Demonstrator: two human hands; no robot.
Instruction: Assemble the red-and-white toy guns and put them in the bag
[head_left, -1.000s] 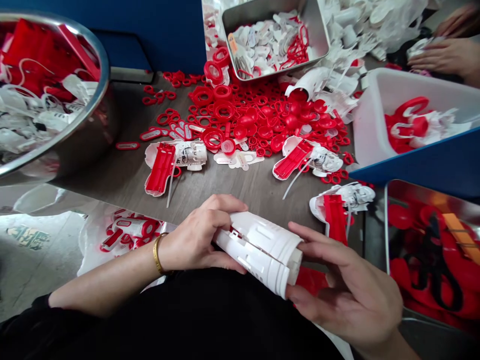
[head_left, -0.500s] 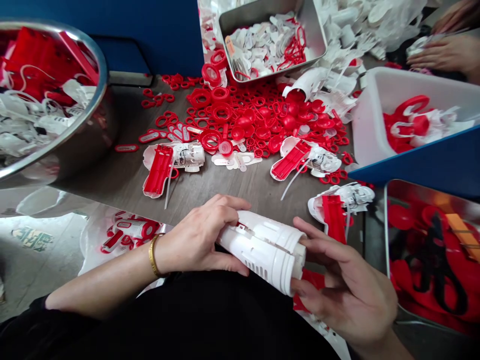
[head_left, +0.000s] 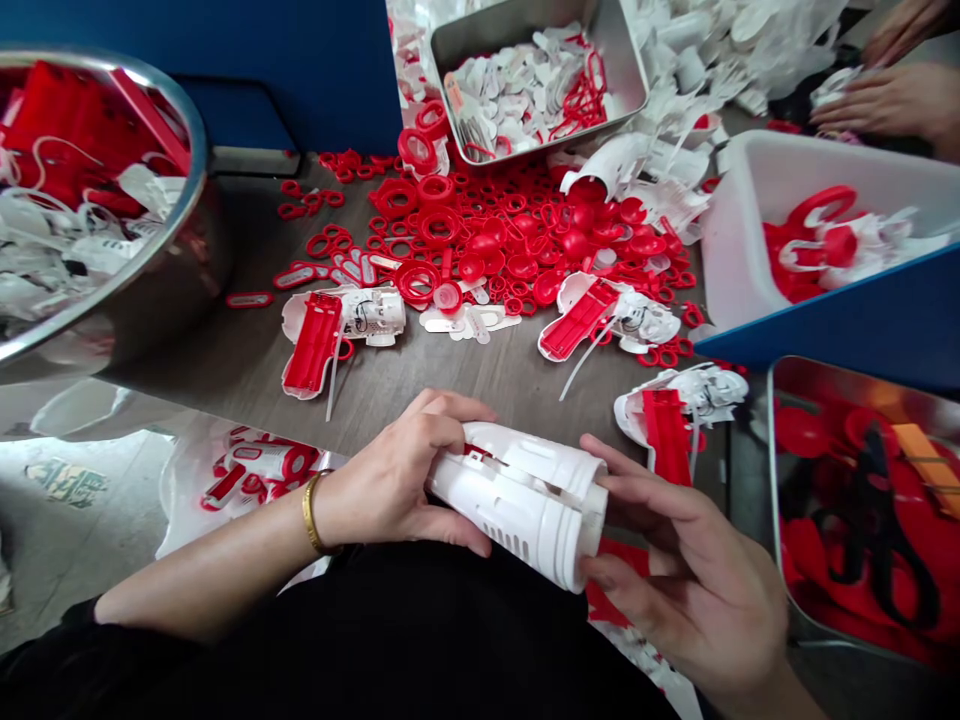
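A white plastic barrel-shaped housing (head_left: 525, 500), made of two shell halves with slots and a bit of red showing at the seam, lies across my lap at the table's near edge. My left hand (head_left: 397, 475) wraps round its narrow left end, fingers curled over the top. My right hand (head_left: 690, 585) cups the wide right end, with fingers pressed on its rim. A gold bracelet (head_left: 309, 512) sits on my left wrist.
The table (head_left: 247, 350) carries a heap of red rings and caps (head_left: 517, 235), and three half-built white-and-red units (head_left: 334, 330) (head_left: 600, 318) (head_left: 675, 410). A steel bowl (head_left: 97, 200) stands left, a metal tray (head_left: 525, 80) behind, a white bin (head_left: 817, 220) and a metal tin (head_left: 862, 500) right. Another person's hands (head_left: 885, 95) work far right.
The white housing has been turned slightly in my hands and its two halves sit closer together. My right fingers have shifted on its wide end. The view has drifted a little.
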